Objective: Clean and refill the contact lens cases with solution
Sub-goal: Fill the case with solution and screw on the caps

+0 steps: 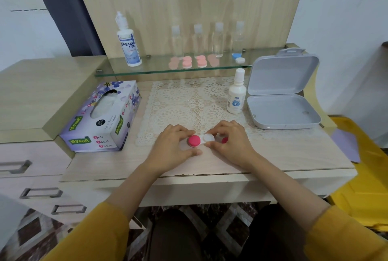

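A white contact lens case point(204, 139) lies on the table near the front edge of the lace mat. Its left well carries a pink cap point(194, 141); its right well is uncovered. My left hand point(174, 149) holds the case's left end with fingers and thumb round the pink cap. My right hand point(230, 143) holds the right end, and a second pink cap point(224, 140) shows partly under its fingers. A small white solution bottle point(236, 92) stands upright to the right on the mat. A larger solution bottle point(128, 42) stands on the glass shelf.
A tissue box point(102, 117) lies left of the lace mat point(184, 103). An open grey plastic box point(281, 96) sits at the right. On the glass shelf point(159, 71) stand several clear bottles point(218, 40), several pink lens cases point(194, 62) and a blue-and-white case point(238, 58).
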Motion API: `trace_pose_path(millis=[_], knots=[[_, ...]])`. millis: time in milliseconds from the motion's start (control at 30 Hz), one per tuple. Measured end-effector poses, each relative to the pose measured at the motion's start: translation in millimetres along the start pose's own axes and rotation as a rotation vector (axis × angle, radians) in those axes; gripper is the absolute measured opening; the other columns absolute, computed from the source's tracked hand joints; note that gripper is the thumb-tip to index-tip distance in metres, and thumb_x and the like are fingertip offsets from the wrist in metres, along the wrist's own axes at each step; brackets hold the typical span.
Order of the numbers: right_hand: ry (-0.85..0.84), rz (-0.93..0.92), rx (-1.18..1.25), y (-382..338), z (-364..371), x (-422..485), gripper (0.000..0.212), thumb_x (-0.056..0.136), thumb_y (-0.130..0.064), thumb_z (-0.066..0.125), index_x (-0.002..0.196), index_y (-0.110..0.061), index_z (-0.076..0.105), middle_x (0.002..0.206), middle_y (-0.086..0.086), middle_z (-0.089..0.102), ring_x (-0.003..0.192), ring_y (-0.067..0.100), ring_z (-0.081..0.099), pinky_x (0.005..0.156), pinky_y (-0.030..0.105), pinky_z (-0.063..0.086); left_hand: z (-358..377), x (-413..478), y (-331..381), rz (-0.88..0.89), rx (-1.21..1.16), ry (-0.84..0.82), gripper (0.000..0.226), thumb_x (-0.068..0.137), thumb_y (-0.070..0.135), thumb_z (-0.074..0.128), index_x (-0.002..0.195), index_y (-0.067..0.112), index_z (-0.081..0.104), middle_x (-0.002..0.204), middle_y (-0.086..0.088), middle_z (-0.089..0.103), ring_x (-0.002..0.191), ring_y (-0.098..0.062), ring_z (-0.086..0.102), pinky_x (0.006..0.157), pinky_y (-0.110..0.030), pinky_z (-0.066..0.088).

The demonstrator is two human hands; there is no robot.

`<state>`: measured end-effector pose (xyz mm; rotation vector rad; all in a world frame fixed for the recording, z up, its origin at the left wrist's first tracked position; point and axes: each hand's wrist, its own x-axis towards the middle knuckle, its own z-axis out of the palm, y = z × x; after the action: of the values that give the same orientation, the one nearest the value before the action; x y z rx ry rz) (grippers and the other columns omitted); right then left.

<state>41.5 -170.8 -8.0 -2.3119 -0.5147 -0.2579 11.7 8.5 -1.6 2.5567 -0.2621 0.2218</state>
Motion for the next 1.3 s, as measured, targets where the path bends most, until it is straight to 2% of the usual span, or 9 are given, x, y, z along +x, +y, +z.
trace_pose_path(millis=[167, 433, 567, 733, 867, 933, 1067, 1200, 1300], knots=[[-0.006, 0.008, 0.009, 0, -1, 0, 0.019, 0.073, -0.028, 0.075, 0.091, -0.023, 0.073, 0.090, -0.004, 0.063, 0.080, 0.012, 0.041, 0.085, 0.030, 0.032, 8, 0, 11, -0.110, 0.067, 0.182, 0.042, 0.064, 0.053, 0.075, 0.090, 0.021, 0.065, 0.087, 0.013, 0.050, 0.086, -0.006, 0.044, 0.072, -0.021, 0.033], [-0.001, -0.001, -0.002, 1, -1, -1, 0.019, 0.073, -0.028, 0.075, 0.091, -0.020, 0.073, 0.091, -0.003, 0.064, 0.079, 0.013, 0.041, 0.081, 0.027, 0.030, 13, 2, 1, -0.094, -0.029, 0.206, 0.032, 0.069, 0.040, 0.077, 0.094, 0.021, 0.073, 0.086, 0.015, 0.052, 0.088, -0.008, 0.044, 0.082, -0.032, 0.041], [-0.067, 0.022, 0.010, 2, -5, -1, 0.028, 0.070, -0.032, 0.077, 0.096, -0.022, 0.071, 0.091, -0.007, 0.061, 0.082, 0.011, 0.044, 0.081, 0.027, 0.037, 16, -1, 2, -0.129, -0.084, 0.230, 0.029, 0.067, 0.040, 0.078, 0.089, 0.022, 0.070, 0.087, 0.008, 0.060, 0.085, -0.009, 0.050, 0.075, -0.022, 0.036], [-0.154, 0.114, 0.105, 12, -28, -7, 0.049, 0.061, -0.028, 0.084, 0.106, -0.020, 0.067, 0.098, -0.009, 0.056, 0.087, 0.000, 0.052, 0.072, 0.006, 0.037, 14, -4, 2, -0.135, -0.149, 0.204, 0.036, 0.066, 0.040, 0.078, 0.096, 0.024, 0.070, 0.089, 0.011, 0.060, 0.087, -0.008, 0.050, 0.079, -0.019, 0.035], [-0.188, 0.099, 0.051, 19, -40, -10, 0.040, 0.065, -0.020, 0.082, 0.103, -0.017, 0.070, 0.097, -0.005, 0.058, 0.088, 0.006, 0.054, 0.075, -0.001, 0.033, 11, -7, -1, -0.132, -0.239, 0.159, 0.041, 0.068, 0.032, 0.079, 0.106, 0.021, 0.068, 0.094, 0.009, 0.061, 0.090, -0.011, 0.054, 0.087, -0.026, 0.043], [-0.198, 0.073, -0.002, 19, -42, -10, 0.031, 0.069, -0.017, 0.079, 0.099, -0.016, 0.072, 0.095, -0.003, 0.058, 0.088, 0.009, 0.053, 0.075, 0.001, 0.032, 9, -7, -2, -0.128, -0.253, 0.144, 0.040, 0.070, 0.029, 0.078, 0.108, 0.021, 0.068, 0.096, 0.009, 0.062, 0.091, -0.012, 0.054, 0.089, -0.028, 0.043], [-0.181, 0.048, -0.158, 12, -41, -7, 0.024, 0.075, -0.028, 0.073, 0.096, -0.016, 0.071, 0.089, -0.001, 0.058, 0.081, 0.012, 0.049, 0.071, 0.022, 0.033, 9, -7, -1, -0.117, -0.253, 0.136, 0.034, 0.074, 0.027, 0.075, 0.107, 0.024, 0.068, 0.096, 0.007, 0.064, 0.092, -0.013, 0.052, 0.089, -0.029, 0.041], [-0.170, 0.013, -0.091, 1, -37, 0, 0.023, 0.077, -0.022, 0.071, 0.098, -0.013, 0.069, 0.092, 0.000, 0.059, 0.065, 0.006, 0.049, 0.064, 0.018, 0.036, 8, -8, -1, -0.110, -0.249, 0.144, 0.030, 0.073, 0.028, 0.076, 0.102, 0.025, 0.070, 0.091, 0.009, 0.063, 0.089, -0.012, 0.053, 0.085, -0.025, 0.041], [-0.237, -0.061, -0.116, -8, -30, 8, 0.030, 0.079, -0.010, 0.066, 0.109, -0.008, 0.066, 0.099, 0.008, 0.058, 0.073, 0.013, 0.050, 0.071, 0.020, 0.040, 8, -7, 0, -0.104, -0.245, 0.136, 0.030, 0.073, 0.027, 0.076, 0.102, 0.024, 0.070, 0.089, 0.010, 0.062, 0.086, -0.012, 0.053, 0.084, -0.021, 0.039]])
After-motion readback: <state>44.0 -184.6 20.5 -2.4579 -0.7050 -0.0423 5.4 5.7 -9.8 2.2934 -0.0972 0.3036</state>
